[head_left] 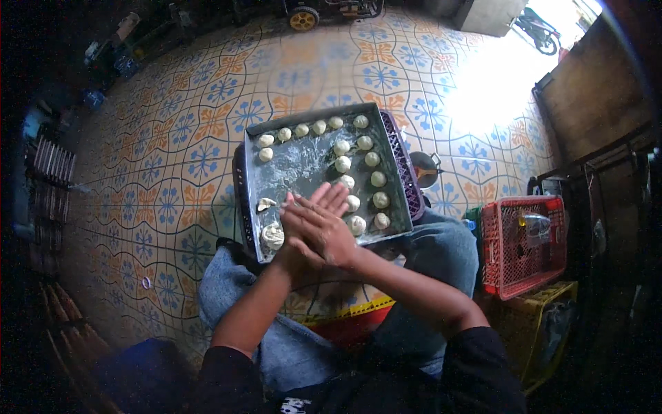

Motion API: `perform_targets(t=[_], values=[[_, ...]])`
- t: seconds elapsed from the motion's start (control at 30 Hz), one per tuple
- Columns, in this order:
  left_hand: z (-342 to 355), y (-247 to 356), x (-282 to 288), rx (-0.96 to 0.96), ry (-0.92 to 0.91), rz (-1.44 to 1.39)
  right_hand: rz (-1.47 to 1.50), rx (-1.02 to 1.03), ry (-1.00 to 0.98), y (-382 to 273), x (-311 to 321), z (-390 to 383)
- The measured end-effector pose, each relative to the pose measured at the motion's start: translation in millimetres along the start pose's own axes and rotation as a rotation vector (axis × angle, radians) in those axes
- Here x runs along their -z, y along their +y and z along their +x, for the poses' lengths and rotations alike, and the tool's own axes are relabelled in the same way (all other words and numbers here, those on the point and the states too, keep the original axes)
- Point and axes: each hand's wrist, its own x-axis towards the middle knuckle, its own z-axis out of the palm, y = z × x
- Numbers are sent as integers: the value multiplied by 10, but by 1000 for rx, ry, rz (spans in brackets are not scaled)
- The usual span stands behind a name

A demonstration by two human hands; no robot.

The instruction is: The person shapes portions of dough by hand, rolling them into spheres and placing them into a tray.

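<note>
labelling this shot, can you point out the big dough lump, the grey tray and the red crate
Big dough lump (pixel 272 236): head view, middle of its top
Grey tray (pixel 317 174): head view, bare part of its floor
Red crate (pixel 490 248): head view, left wall

A patterned tile floor (pixel 172 162) fills most of the frame, its cream ground carrying blue and orange floral motifs within curving dark lines. Strong daylight enters at the upper right, bleaching the tiles white near an opening where a motorcycle (pixel 541 32) stands. Left of it is a pale boxy block (pixel 491 15). A brown panel (pixel 598 86) lines the right side, above a red crate (pixel 490 257) and a yellow crate (pixel 517 324). The left edge sinks into shadow around a slatted rack (pixel 52 165).
</note>
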Motion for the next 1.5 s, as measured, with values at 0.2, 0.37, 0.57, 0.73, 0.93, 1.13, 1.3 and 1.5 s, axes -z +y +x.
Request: perform_targets(t=[0.2, 0.37, 0.57, 0.73, 0.93, 1.13, 1.3, 1.5], values=[[-208, 240, -135, -23, 132, 53, 762, 172, -454, 120, 446, 475], [-314, 316, -13, 75, 337, -69, 728, 229, -513, 435, 463, 634], [-145, 173, -122, -145, 75, -181, 985, -251, -463, 426, 522, 580], [-141, 210, -142, -417, 256, 305, 1759, -1519, -576, 138, 489, 474], [-182, 782, -451, -853, 117, 1357, 1909, -1575, -799, 187, 147, -8], [-343, 1388, -281, -870, 410, 1085, 504, -598, -1005, 967, -131, -7], [-737, 1680, -130, -827, 474, 725, 1009, -356, -339, 297, 198, 1505], [-841, 1844, -112, -857, 491, 844, 673, -42, -286, 332, -152, 883]])
